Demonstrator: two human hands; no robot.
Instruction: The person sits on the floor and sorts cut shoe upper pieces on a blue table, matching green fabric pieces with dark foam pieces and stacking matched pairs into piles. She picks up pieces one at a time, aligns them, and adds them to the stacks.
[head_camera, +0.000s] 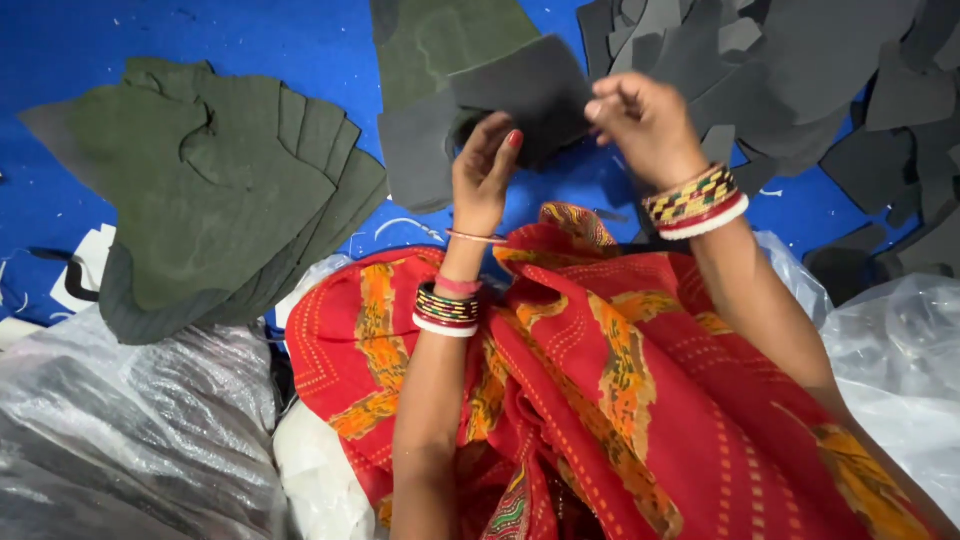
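Both hands hold one dark grey foam piece up above the blue floor: the left hand has its fingers pinched on the lower edge, the right hand grips the right edge. A fanned stack of green-grey pieces lies left, a loose grey heap right

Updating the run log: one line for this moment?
left hand: holds grey piece | right hand: pinches same piece | green stack: left
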